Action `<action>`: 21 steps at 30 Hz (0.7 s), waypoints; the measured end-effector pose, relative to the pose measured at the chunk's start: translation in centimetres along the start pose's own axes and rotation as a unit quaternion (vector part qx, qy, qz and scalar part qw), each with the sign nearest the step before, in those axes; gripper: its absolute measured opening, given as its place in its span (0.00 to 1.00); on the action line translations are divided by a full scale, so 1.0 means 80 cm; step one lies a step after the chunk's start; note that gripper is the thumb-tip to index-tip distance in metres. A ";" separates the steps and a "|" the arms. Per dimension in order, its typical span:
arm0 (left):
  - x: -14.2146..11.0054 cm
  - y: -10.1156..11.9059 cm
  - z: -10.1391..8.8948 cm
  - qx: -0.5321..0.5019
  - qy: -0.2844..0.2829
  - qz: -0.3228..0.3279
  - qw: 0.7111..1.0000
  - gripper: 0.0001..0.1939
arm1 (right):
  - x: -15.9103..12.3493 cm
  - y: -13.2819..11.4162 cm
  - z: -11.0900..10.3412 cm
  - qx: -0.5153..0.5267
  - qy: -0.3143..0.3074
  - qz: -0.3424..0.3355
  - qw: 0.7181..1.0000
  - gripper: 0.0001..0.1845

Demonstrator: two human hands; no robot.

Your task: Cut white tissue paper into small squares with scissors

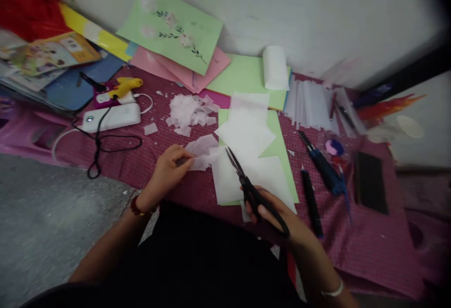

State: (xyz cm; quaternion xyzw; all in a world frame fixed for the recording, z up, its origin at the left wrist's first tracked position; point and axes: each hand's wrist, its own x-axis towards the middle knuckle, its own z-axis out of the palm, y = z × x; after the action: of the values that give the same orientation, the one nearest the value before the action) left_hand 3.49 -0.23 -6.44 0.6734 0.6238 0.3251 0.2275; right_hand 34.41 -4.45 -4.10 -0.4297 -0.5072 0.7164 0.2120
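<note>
Black-handled scissors [246, 183] are gripped in my right hand [278, 207], their narrow blades pointing up and left over white paper sheets. My left hand [172, 169] pinches a piece of thin white tissue paper [201, 152] by its left edge. The blade tips are just right of this tissue, apart from my left fingers. White sheets [246, 131] lie on light green paper [287, 169] in front of me. Beyond my left hand rests a loose heap of small cut white paper pieces [190, 110].
A white power bank [112, 117] with cables and a yellow glue gun [126, 87] are at left. A green card with flowers [172, 28] leans at the wall. On the right lie a utility knife [322, 164], a black pen [312, 202] and a dark flat rectangular object [371, 181].
</note>
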 end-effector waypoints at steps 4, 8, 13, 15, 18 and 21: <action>-0.009 0.022 -0.014 0.067 0.068 0.101 0.990 0.04 | -0.008 0.005 -0.002 0.009 0.004 0.009 1.000 0.24; -0.037 0.053 -0.024 0.092 -0.067 0.157 0.981 0.05 | -0.021 0.011 -0.006 0.005 0.007 0.010 1.000 0.24; -0.049 0.072 -0.033 -0.018 -0.381 0.139 0.914 0.13 | -0.027 0.020 -0.013 -0.009 -0.006 0.007 1.000 0.25; -0.039 0.068 -0.042 -0.087 -0.412 0.112 0.900 0.13 | -0.029 0.024 -0.015 -0.014 -0.002 0.009 1.000 0.26; -0.012 0.051 -0.051 -0.134 -0.285 0.012 0.949 0.11 | -0.030 0.027 -0.019 -0.026 0.001 0.011 1.000 0.24; 0.021 0.025 -0.045 -0.104 -0.159 -0.044 0.981 0.11 | -0.030 0.026 -0.023 -0.055 0.008 -0.007 0.998 0.24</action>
State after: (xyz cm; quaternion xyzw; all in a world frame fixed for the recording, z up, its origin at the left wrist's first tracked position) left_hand 2.30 0.86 -2.29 0.6612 0.5713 0.2663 0.4067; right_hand 37.53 -6.02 -5.25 -0.4431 -0.5470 0.6823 0.1971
